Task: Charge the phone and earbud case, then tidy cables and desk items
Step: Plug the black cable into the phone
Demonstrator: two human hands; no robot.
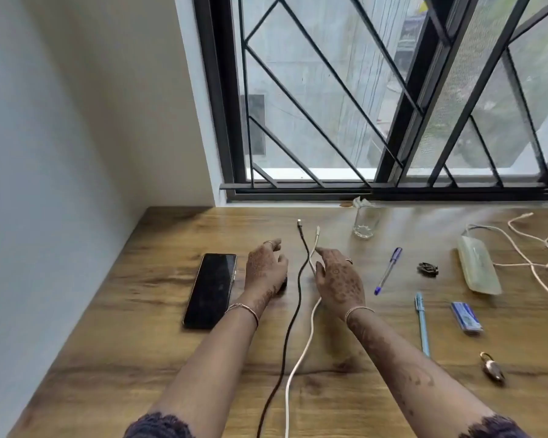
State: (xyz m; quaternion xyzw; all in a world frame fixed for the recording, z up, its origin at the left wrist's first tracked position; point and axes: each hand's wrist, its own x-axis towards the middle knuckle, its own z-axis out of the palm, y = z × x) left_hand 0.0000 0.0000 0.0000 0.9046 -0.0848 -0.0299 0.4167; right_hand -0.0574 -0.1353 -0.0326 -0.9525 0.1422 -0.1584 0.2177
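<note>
Wooden table (140, 327) under a barred window (361, 105), seen from above. Black phone (210, 289) flat and face up, screen dark, just left of the left hand (264, 270). Left hand palm down, fingers loosely curled over something small and dark at the heel of the palm (282, 286); too hidden to name, possibly the earbud case, and impossible to tell whether the grip closes on it or merely rests there. Black cable (293, 311) and white cable (301, 352) running side by side between the two hands, both cut off by the bottom edge, plug ends free and pointing toward the window. Right hand (339, 279) palm down beside the white cable, thumb and forefinger touching it near the plug end; grip loose, hard to say whether pinching or only brushing. Right of that hand, well apart: a clear glass (366, 222) near the sill, a purple pen (388, 270), a light blue pen (422, 324), a small dark clip-like thing (427, 269) too blurred to identify, a translucent yellowish case (478, 267), a small blue-and-white box (466, 317), a brass padlock (491, 369). Tangle of pale cord (538, 248) at the far right, partly out of frame. Dark fuzzy sleeves at both forearms, cropped at the bottom.
</note>
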